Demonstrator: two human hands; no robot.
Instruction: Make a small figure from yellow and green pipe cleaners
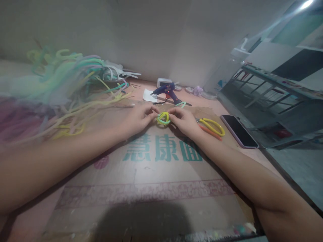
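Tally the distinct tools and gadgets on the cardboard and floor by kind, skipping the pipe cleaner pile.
Glue gun: 1
Pliers with yellow handles: 1
Phone: 1
Pipe cleaner loop, green and yellow, held between left hand and right hand: 1
Total: 4

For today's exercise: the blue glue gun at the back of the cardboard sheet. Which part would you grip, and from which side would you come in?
Probably grip the glue gun by its handle, the dark bar slanting toward the near right, coming from the near right side. The nozzle points left over the white paper scrap, and a red light shows on the body, so it may be hot; keep off that end.
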